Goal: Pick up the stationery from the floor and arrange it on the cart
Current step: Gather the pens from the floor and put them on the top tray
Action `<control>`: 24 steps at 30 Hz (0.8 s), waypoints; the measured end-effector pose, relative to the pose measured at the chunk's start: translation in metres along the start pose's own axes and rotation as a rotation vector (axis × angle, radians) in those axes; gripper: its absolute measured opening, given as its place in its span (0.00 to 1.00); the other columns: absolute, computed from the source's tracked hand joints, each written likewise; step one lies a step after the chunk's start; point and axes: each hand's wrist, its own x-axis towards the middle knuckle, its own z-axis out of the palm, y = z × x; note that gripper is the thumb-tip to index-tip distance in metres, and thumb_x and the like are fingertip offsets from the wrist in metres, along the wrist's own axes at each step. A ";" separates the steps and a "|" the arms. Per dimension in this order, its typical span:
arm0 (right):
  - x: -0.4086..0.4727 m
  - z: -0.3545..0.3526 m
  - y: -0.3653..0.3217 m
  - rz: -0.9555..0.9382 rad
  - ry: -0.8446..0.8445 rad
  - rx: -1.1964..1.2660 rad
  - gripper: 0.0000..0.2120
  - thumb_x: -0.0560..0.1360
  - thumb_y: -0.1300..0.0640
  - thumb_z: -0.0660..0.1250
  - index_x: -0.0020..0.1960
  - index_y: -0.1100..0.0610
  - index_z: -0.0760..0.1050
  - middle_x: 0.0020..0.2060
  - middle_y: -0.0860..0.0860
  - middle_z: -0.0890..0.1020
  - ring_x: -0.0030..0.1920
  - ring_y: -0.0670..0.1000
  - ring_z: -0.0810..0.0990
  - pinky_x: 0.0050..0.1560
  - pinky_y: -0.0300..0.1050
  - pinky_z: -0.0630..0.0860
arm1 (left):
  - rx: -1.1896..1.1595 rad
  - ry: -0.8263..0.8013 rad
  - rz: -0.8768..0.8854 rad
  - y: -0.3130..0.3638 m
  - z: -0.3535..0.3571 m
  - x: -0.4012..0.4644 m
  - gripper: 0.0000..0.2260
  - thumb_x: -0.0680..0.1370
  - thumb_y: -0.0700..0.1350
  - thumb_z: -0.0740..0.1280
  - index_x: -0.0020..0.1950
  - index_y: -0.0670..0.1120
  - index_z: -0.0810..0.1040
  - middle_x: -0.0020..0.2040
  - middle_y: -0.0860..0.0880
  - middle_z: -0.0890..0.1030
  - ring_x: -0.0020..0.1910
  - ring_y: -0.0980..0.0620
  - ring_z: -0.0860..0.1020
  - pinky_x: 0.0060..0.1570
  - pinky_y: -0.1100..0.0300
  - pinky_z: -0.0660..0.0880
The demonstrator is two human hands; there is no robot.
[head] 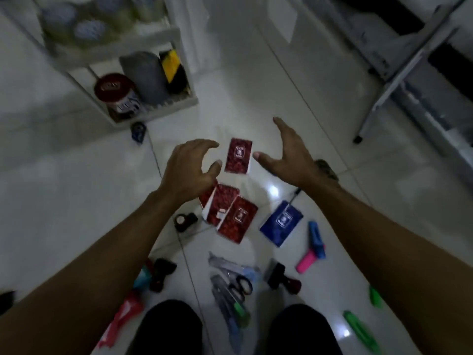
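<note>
Stationery lies scattered on the white tiled floor. A red notebook point(238, 155) lies between my two hands. My left hand point(189, 170) hovers just left of it, fingers loosely curved and holding nothing. Just right of it my right hand point(286, 155) is spread with straight fingers, also holding nothing. Nearer me lies a pile of red notebooks point(230, 213) and a blue notebook point(281, 222). The white cart point(169, 103) stands at the upper left.
The cart's lower shelf holds a red-lidded jar point(115, 90), a grey roll point(144, 75) and a yellow-black item point(174, 70). Packed scissors point(235, 285), pink and blue markers point(313, 249), green markers point(358, 329), stamps point(185, 221) and a tape dispenser point(138, 131) lie on the floor. A metal rack leg point(358, 138) stands right.
</note>
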 end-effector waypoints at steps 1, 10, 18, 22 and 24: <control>-0.014 0.006 0.018 0.034 -0.016 0.003 0.44 0.72 0.37 0.68 0.79 0.51 0.50 0.78 0.51 0.57 0.76 0.54 0.57 0.74 0.51 0.57 | -0.009 -0.039 -0.013 0.001 0.015 -0.008 0.21 0.74 0.52 0.65 0.64 0.45 0.76 0.62 0.46 0.79 0.62 0.46 0.75 0.63 0.46 0.69; -0.092 0.033 0.119 0.224 -0.096 -0.102 0.34 0.74 0.57 0.70 0.76 0.54 0.60 0.73 0.56 0.65 0.71 0.57 0.65 0.70 0.49 0.63 | 0.040 -0.225 0.024 0.012 0.108 -0.046 0.19 0.72 0.50 0.64 0.60 0.44 0.80 0.58 0.46 0.82 0.58 0.46 0.78 0.60 0.52 0.70; -0.095 0.031 0.157 0.296 -0.105 -0.127 0.33 0.74 0.62 0.68 0.76 0.56 0.60 0.72 0.57 0.66 0.71 0.58 0.65 0.71 0.49 0.63 | 0.042 -0.315 0.014 0.029 0.166 -0.015 0.17 0.74 0.49 0.68 0.62 0.47 0.78 0.54 0.48 0.83 0.53 0.47 0.79 0.56 0.54 0.72; -0.089 0.032 0.177 0.317 -0.057 -0.216 0.31 0.75 0.63 0.66 0.76 0.54 0.62 0.71 0.57 0.66 0.69 0.58 0.66 0.68 0.51 0.65 | 0.074 -0.355 -0.011 0.037 0.201 0.008 0.18 0.78 0.50 0.64 0.66 0.47 0.73 0.61 0.46 0.78 0.60 0.46 0.74 0.61 0.50 0.68; -0.079 0.028 0.188 0.329 0.006 -0.282 0.31 0.75 0.61 0.67 0.75 0.54 0.62 0.71 0.58 0.66 0.68 0.59 0.66 0.66 0.53 0.66 | 0.140 -0.329 0.008 0.038 0.213 0.028 0.19 0.77 0.46 0.64 0.69 0.46 0.70 0.66 0.44 0.74 0.63 0.44 0.71 0.63 0.49 0.66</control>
